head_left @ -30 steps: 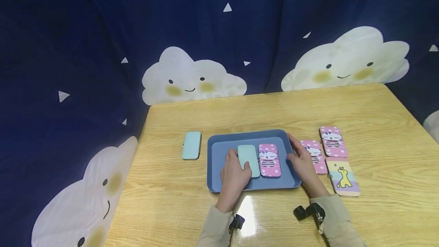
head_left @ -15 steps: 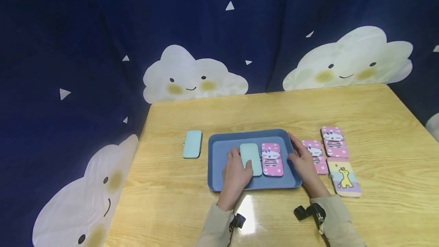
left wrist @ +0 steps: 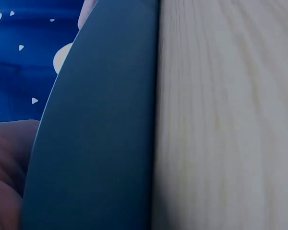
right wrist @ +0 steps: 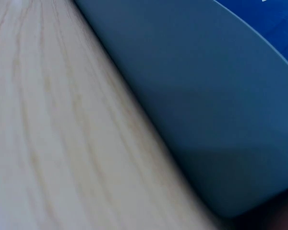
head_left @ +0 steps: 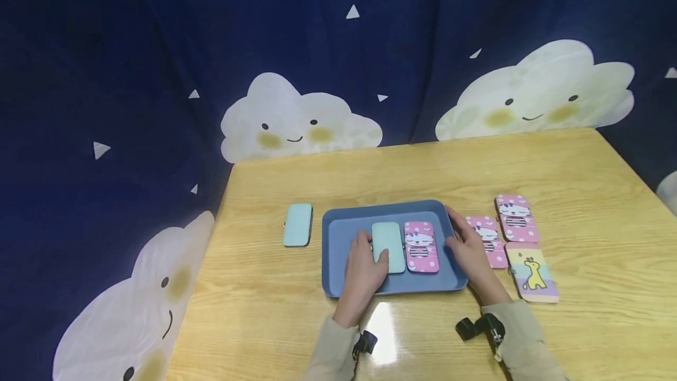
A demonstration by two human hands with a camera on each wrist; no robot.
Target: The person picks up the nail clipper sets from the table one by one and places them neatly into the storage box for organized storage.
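Observation:
My left hand reaches into the blue tray and holds a mint-green flat case, fingers along its left side and thumb at its front right. Close to its right lies a pink polka-dot case with a cat picture, also in the tray. At the tray's right end my right hand grips the rim, thumb on the inner side. Both wrist views are mostly filled by the tray's outer wall; part of the left hand shows at the left wrist view's edge, and the cases are hidden there.
Left of the tray lies another mint-green case with a small clasp. Right of it lie two pink cat cases, the nearer one partly behind my right hand, the farther one beyond, plus a giraffe case. A dark cloud-print curtain borders the wooden table.
The mint-green case and the pink case in the tray have shifted slightly right, with my left hand moving along. My right hand stays at the tray's right end.

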